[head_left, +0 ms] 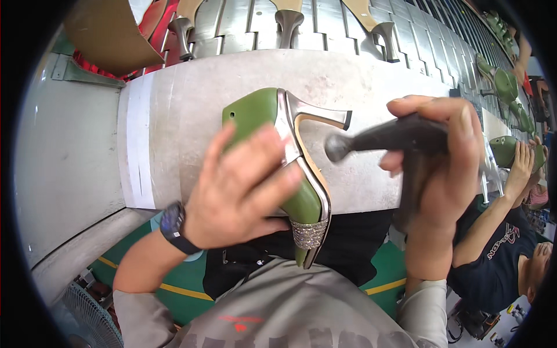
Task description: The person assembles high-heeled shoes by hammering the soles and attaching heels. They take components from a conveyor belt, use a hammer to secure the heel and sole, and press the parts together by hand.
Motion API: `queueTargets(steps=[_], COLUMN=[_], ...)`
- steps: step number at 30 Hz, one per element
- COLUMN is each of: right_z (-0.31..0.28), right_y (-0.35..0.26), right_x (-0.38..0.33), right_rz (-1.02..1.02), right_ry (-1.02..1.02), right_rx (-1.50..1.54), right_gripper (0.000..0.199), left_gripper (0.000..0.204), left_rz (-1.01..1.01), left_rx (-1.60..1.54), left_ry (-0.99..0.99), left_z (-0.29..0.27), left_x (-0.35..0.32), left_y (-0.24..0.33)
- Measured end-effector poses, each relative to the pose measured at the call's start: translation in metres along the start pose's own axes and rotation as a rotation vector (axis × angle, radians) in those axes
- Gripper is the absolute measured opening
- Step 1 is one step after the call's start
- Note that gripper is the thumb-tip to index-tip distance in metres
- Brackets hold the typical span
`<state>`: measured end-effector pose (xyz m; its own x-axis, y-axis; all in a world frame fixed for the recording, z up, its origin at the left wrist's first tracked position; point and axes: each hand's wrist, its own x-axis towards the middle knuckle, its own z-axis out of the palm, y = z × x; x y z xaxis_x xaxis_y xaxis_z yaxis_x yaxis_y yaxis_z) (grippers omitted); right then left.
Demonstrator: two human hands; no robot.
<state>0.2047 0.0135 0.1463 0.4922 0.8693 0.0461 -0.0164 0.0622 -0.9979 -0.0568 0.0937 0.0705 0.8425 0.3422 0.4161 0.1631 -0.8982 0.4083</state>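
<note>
A green high-heeled shoe [252, 110] lies on its side on the pale worktable, its slim metallic heel [322, 113] pointing right. The toe reaches past the table's near edge and has a glittery band [310, 235] round it. Slightly blurred, my left hand [235, 191] holds the shoe down with fingers across its side. In my right hand [449, 180], fingers are wrapped round a dark hammer [415, 139]. Its rounded metal end hangs to the right of the shoe, apart from the heel and sole.
Tan insoles with metallic heels [288, 26] rest on the slatted metal conveyor [243, 26] beyond the worktable [168, 133]. More green shoes [503, 84] lie along it at right, where another person [493, 255] handles one. A fan [87, 310] stands on the floor at lower left.
</note>
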Motion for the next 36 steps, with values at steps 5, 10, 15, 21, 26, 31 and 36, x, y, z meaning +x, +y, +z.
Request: queueTargets(steps=[5, 10, 15, 21, 26, 31, 36], right_z=[0.002, 0.017, 0.038, 0.034, 0.022, 0.017, 0.029], right_y=[0.019, 0.033, 0.013, 0.015, 0.024, 0.022, 0.006], right_x=[0.015, 0.004, 0.036, 0.052, 0.026, 0.045, 0.055], right_rz=[0.355, 0.212, 0.199, 0.314, 0.281, 0.324, 0.346], right_ry=[-0.067, 0.06, -0.016, -0.184, -0.137, -0.297, -0.378], right_rx=[0.156, 0.138, -0.091, -0.057, 0.101, 0.045, -0.023], right_gripper=[0.028, 0.029, 0.031, 0.03, 0.029, 0.03, 0.027], left_gripper=[0.141, 0.143, 0.138, 0.14, 0.139, 0.139, 0.145], left_rz=[-0.171, -0.182, -0.158, -0.185, -0.19, -0.164, -0.146], left_rx=[-0.104, -0.093, -0.097, -0.106, -0.085, -0.085, -0.049], left_ry=[-0.101, -0.135, -0.135, -0.128, -0.12, -0.117, -0.081], left_z=[0.0, 0.001, 0.002, -0.001, -0.001, 0.006, -0.001], left_x=[0.032, 0.025, 0.028, 0.027, 0.023, 0.023, 0.019], left_y=[-0.024, -0.025, -0.029, -0.03, -0.025, -0.027, -0.027])
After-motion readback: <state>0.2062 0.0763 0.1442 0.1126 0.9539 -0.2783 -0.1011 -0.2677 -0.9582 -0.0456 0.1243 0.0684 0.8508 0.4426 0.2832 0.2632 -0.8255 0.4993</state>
